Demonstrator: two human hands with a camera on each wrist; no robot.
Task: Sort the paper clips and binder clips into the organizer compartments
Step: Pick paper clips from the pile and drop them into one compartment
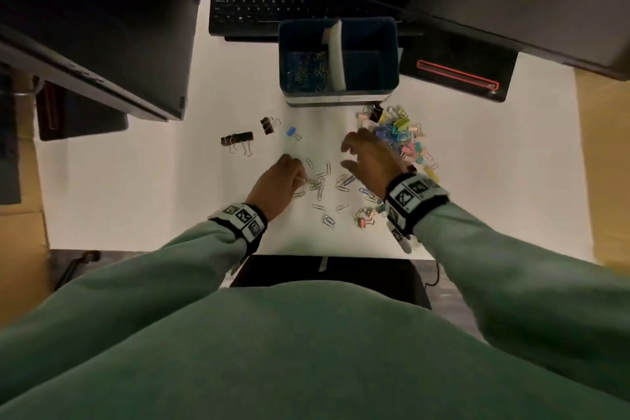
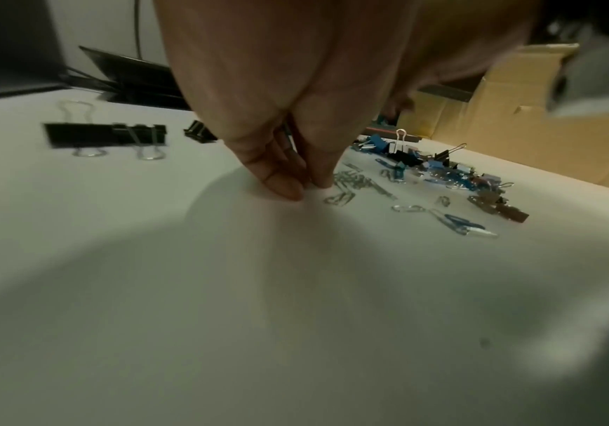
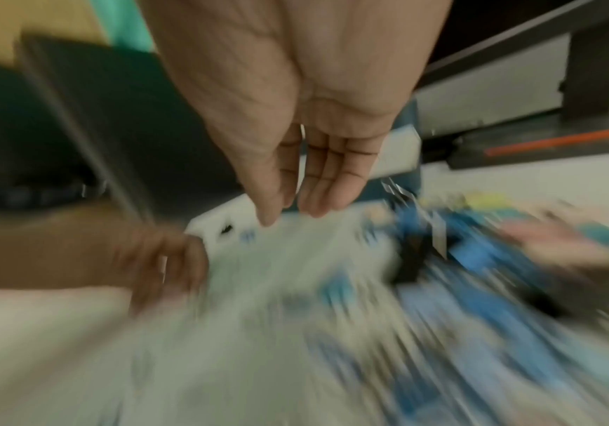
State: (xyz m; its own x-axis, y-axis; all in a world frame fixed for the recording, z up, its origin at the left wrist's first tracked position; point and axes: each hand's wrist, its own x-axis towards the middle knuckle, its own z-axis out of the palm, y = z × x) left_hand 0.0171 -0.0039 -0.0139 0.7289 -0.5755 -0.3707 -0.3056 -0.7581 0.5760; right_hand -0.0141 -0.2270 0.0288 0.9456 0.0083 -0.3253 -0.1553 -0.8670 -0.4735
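A blue organizer (image 1: pixel 388 54) stands at the back of the white table, split by a white divider (image 1: pixel 335 54). Its left compartment holds paper clips (image 1: pixel 306 72). Silver paper clips (image 1: pixel 318 181) (image 2: pixel 339 199) lie loose between my hands. My left hand (image 1: pixel 283 181) (image 2: pixel 296 187) has its fingertips together on the table at the edge of them; whether a clip is between them does not show. My right hand (image 1: pixel 368 160) (image 3: pixel 288 207) hovers open and holds nothing, beside a pile of coloured binder clips and blue paper clips (image 1: pixel 402 136). Black binder clips (image 1: pixel 237 140) (image 2: pixel 106 135) lie at the left.
A small blue binder clip (image 1: pixel 291 132) lies apart, and a few pink ones (image 1: pixel 364 216) near the front. A keyboard (image 1: pixel 279 0) is behind the organizer, a black base with a red line (image 1: pixel 456 75) to its right. Dark monitor stands flank the table. The right wrist view is motion-blurred.
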